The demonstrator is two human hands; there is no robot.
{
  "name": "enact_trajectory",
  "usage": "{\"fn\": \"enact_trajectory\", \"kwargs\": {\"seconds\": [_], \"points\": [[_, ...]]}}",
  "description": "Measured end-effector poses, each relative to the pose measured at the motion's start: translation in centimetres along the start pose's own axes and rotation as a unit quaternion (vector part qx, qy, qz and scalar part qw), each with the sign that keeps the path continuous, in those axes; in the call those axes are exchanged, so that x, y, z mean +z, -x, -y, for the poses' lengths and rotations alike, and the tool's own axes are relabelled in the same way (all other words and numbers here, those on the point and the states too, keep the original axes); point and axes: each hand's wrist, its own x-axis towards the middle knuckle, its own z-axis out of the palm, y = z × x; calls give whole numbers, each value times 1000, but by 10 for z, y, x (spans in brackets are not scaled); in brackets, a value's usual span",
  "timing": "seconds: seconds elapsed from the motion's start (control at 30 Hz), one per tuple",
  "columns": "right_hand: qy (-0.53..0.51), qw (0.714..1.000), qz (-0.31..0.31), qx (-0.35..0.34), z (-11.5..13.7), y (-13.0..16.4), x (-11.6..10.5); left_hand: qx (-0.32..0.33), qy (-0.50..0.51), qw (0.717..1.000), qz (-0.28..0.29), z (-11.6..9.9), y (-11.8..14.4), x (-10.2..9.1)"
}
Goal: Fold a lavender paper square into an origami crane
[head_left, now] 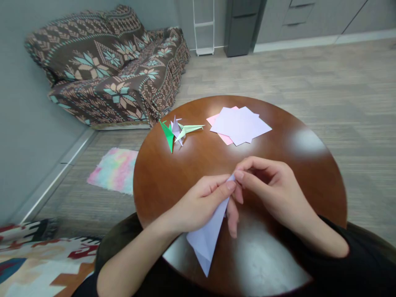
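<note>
A folded piece of lavender origami paper (208, 237) is held above the near part of the round table, its broad end hanging down toward me. My left hand (213, 196) grips it near the narrow upper end, thumb on top and fingers behind. At that narrow tip, my right hand (269, 181) pinches the paper between thumb and forefinger. Its other fingers are curled, and the creases at the tip are mostly covered by the fingertips. Beyond my hands lie folded paper cranes: a green one (168, 135), a purple one (176, 130) and a pale green one (189, 129).
A fanned stack of lavender and pink paper sheets (239, 124) lies at the far side of the brown round table (161, 177). Behind stand a sofa under a patterned cover (117, 70) and a white rack (204, 24). A pastel rug (114, 170) lies left on the floor.
</note>
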Motion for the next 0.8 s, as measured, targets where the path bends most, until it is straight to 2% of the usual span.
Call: {"fn": "enact_trajectory", "kwargs": {"seconds": [0.17,0.37,0.57,0.8], "points": [[-30,999,1,19,0,0,1,5,16,1000,9,-3,1,0],[-24,998,-49,11,2,-1,-1,26,18,1000,1,-9,-1,2],[-16,999,-2,30,0,-3,-3,25,-41,999,-15,-4,-2,-2],[-26,999,11,35,-3,-3,-5,14,-19,999,-22,-2,-2,-2]]}}
